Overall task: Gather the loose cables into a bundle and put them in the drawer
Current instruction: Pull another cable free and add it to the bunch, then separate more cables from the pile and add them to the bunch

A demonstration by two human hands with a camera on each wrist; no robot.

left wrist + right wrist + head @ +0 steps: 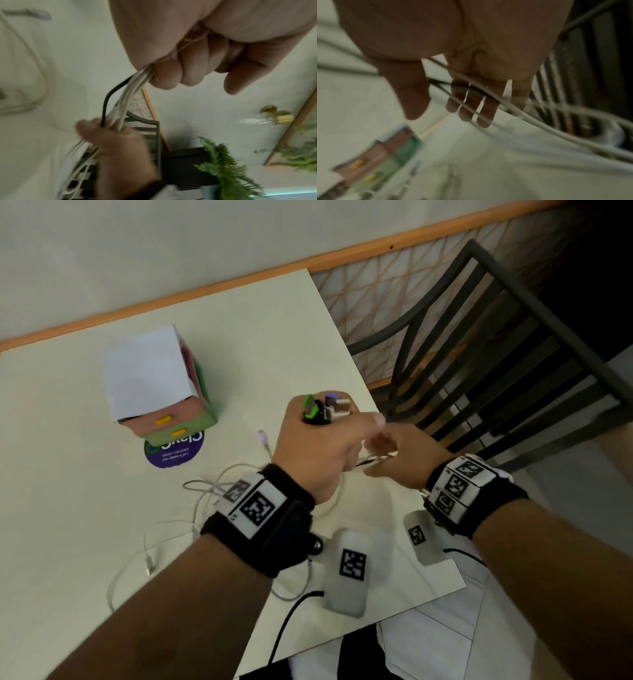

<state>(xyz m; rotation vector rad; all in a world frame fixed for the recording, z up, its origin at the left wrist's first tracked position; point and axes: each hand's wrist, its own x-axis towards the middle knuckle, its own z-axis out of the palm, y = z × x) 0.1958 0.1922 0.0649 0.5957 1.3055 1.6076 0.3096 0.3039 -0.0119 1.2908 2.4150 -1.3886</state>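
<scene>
White and black cables, clenched plugs-up in your left fist right of the pink-and-green drawer box, run across your straight-fingered right hand, seemingly for combing together.

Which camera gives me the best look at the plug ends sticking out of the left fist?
Head view: the plug ends stand clear above the left hand. Left wrist shows only the cords leaving the fist's underside; right wrist shows blurred cords, no plugs.
</scene>
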